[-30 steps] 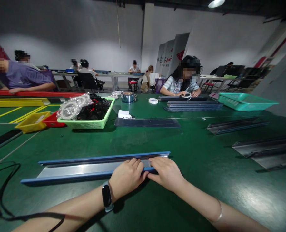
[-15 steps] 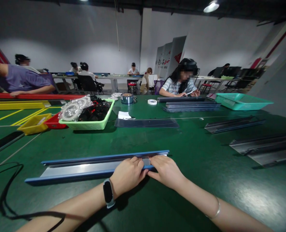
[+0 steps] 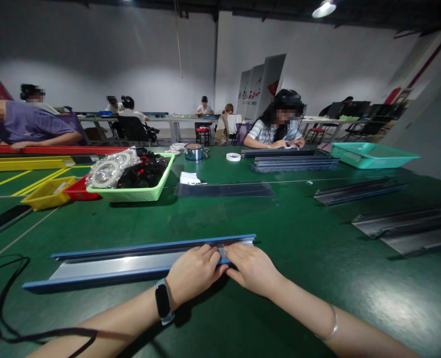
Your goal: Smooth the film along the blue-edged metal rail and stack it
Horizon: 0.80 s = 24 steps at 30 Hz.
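A long metal channel profile [image 3: 119, 266] with blue edges lies on the green table in front of me, its silvery inner face upward. Both hands are near its right end. My left hand [image 3: 194, 271] grips the near blue edge, thumb outside and fingers curled over into the channel. Close beside it, my right hand [image 3: 253, 267] holds the same edge in a similar way, its fingertips inside. The fingertips nearly meet, and whether something small is between them is hidden.
Ahead stands a light green basket [image 3: 131, 194] of black parts and bagged rings. Similar profiles [image 3: 421, 231] lie at right, near a teal basket [image 3: 369, 156]. A dark flat strip [image 3: 223, 190] lies mid-table. A black cable [image 3: 4, 328] loops at left. A co-worker [image 3: 280, 124] sits opposite.
The channel profile has shifted slightly left and toward me, and both hands have moved a little left with it. The grip looks the same.
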Motion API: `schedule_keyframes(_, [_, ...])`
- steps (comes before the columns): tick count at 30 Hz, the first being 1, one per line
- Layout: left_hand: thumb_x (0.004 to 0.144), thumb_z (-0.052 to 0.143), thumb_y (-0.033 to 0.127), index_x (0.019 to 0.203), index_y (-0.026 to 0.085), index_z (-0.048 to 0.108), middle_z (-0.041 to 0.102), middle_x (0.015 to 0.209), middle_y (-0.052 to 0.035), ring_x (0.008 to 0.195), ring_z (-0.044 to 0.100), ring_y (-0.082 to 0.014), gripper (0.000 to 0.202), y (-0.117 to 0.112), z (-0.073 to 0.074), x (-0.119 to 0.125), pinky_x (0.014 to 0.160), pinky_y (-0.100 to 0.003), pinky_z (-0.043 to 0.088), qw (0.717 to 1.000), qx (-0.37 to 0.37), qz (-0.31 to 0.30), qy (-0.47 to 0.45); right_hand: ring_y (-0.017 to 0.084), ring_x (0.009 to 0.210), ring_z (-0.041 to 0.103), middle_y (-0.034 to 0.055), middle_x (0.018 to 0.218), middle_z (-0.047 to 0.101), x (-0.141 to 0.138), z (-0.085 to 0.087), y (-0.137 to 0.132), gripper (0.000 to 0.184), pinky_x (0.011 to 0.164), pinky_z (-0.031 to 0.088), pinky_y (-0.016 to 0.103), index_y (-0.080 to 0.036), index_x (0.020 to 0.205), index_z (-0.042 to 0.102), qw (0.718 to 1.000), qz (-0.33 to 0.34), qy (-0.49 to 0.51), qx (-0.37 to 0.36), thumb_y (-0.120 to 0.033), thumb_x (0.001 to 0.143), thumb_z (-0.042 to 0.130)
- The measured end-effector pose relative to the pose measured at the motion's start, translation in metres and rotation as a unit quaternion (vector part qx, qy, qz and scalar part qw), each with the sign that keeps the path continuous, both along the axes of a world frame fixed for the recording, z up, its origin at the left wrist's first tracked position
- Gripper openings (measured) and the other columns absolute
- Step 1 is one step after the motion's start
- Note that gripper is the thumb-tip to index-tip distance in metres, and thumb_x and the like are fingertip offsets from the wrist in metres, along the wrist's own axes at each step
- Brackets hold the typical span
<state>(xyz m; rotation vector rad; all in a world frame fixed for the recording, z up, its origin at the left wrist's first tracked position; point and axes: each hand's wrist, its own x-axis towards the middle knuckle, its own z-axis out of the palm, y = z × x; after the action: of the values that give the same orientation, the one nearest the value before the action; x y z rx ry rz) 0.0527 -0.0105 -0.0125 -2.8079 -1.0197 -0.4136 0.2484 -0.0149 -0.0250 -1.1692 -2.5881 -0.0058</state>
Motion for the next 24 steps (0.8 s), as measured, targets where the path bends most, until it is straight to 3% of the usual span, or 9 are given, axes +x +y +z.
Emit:
schedule_keyframes(8, [0.093, 0.041, 0.035, 0.087, 0.015, 0.056, 0.062, 0.085, -0.0064, 0.083, 0.059, -0.0216, 0.025, 0.0006, 0.0041, 0.0002, 0.073, -0.037, 0.052, 0.999, -0.047, 0.016, 0.004, 0.022, 0.083, 0.058, 0.0069, 0.084, 0.062, -0.0004, 0.0029, -0.0020, 0.016, 0.076, 0.045, 0.035, -0.016, 0.091, 0.057, 1.000, -0.020, 0.001, 0.007, -0.029, 0.082, 0.059])
schedule_keyframes(14, [0.093, 0.041, 0.034, 0.095, 0.014, 0.056, 0.062, 0.093, -0.0075, 0.090, 0.058, -0.0216, 0.025, 0.0006, 0.0038, -0.0002, 0.078, -0.036, 0.052, 0.998, -0.055, 0.011, -0.006, 0.022, 0.084, 0.057, 0.0066, 0.085, 0.061, 0.0001, 0.0027, -0.0011, 0.017, 0.073, 0.044, 0.033, -0.017, 0.092, 0.056, 1.000, -0.025, -0.003, -0.001, -0.030, 0.081, 0.059])
schedule_keyframes(24, [0.093, 0.041, 0.034, 0.093, 0.014, 0.057, 0.062, 0.090, -0.0071, 0.089, 0.058, -0.0218, 0.026, 0.0015, 0.0074, 0.0002, 0.078, -0.037, 0.052, 0.998, -0.068, 0.012, -0.002, 0.021, 0.081, 0.056, 0.0060, 0.083, 0.060, 0.0016, 0.0010, 0.0003, 0.016, 0.071, 0.045, 0.031, -0.017, 0.090, 0.057, 1.000, -0.013, -0.008, -0.004, -0.032, 0.084, 0.057])
